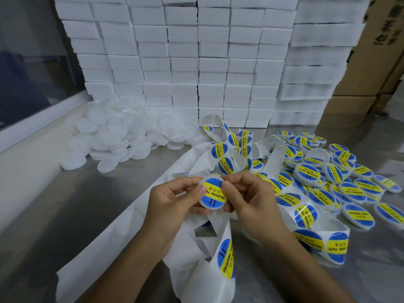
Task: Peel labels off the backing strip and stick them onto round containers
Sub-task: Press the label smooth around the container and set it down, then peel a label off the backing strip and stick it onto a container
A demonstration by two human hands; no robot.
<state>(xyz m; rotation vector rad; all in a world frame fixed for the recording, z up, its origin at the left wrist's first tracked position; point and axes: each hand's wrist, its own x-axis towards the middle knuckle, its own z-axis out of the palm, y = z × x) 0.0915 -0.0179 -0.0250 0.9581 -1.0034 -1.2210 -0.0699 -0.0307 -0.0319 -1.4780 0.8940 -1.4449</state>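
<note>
A round white container (213, 194) with a blue and yellow "SOLDERING PASTE" label on its face is held between both hands over the metal table. My left hand (175, 200) grips its left rim, thumb on the label's edge. My right hand (247, 193) grips the right rim, with its thumb pressing on the label. The white backing strip (227, 254), carrying several more labels, loops under and around my hands. A pile of unlabelled white containers (113, 136) lies at the back left. Labelled containers (341, 171) are spread at the right.
A wall of stacked white boxes (196, 62) stands behind the table. Brown cartons (376, 51) rise at the far right. A window ledge (32, 132) runs along the left. Bare metal table (87, 204) shows at the left front.
</note>
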